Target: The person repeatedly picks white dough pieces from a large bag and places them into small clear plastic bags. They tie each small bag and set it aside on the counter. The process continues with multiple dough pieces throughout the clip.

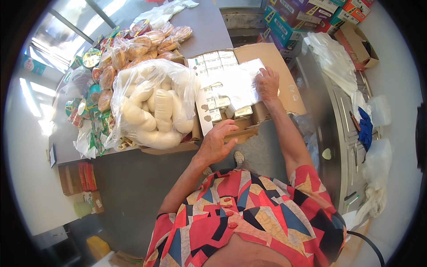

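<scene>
An open cardboard box [267, 56] in front of me holds rows of small white cartons [213, 61]. Over part of the cartons lies a bright white plastic bag or sheet [238, 83], washed out by sunlight. My right hand [268, 83] has its fingers curled on the right edge of that white sheet. Near the front edge of the box, my left hand [218, 142] is held with fingers apart and nothing in it. Just left of the cartons sits a clear plastic bag [190, 78] full of long pale steamed buns [163, 106].
Wrapped bread rolls [140, 46] and instant-noodle cups [91, 57] crowd the table [206, 23] at left. Stacked printed boxes [283, 26] rise at the back. A metal cabinet [337, 110] on the right carries plastic bags [333, 53] and a blue cloth [364, 128].
</scene>
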A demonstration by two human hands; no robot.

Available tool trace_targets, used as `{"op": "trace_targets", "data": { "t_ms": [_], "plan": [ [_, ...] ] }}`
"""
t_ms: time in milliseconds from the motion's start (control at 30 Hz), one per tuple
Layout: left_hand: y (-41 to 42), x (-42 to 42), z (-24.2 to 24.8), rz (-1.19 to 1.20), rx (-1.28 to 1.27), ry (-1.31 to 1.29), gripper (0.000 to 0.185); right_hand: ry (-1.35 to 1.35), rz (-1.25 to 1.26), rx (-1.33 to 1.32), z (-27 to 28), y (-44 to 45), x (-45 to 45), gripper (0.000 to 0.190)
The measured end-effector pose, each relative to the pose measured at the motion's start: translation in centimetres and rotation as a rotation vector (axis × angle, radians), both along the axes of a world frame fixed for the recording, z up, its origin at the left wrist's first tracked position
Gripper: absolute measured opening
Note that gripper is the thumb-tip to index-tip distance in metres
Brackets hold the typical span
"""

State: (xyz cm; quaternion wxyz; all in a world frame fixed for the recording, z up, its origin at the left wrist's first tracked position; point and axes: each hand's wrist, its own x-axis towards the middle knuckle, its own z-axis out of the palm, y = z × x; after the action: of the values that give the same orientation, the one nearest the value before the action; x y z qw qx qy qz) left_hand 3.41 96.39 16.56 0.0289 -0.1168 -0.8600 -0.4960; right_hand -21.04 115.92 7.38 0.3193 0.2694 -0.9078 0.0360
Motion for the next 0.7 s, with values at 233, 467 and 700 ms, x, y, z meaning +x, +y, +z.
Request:
{"op": "trace_targets", "data": {
  "t_ms": [233,467,700],
  "plan": [
    [1.8,-3.4,-1.0,0.116,0.215,-0.06,0.029,-0.469,0.112,-0.543,6.5,-0.8,3.1,0.028],
    [2.5,-8.8,-3.8,0.317,0.508,-0.264,0.026,-1.076,0.135,-1.122,2.5,2.4,2.5,0.039],
    [2.8,-11.2,-1.9,0.33,0.825,-0.245,0.059,-1.303,0.776,-1.019,6.4,-2.6,7.3,0.023]
  ]
}}
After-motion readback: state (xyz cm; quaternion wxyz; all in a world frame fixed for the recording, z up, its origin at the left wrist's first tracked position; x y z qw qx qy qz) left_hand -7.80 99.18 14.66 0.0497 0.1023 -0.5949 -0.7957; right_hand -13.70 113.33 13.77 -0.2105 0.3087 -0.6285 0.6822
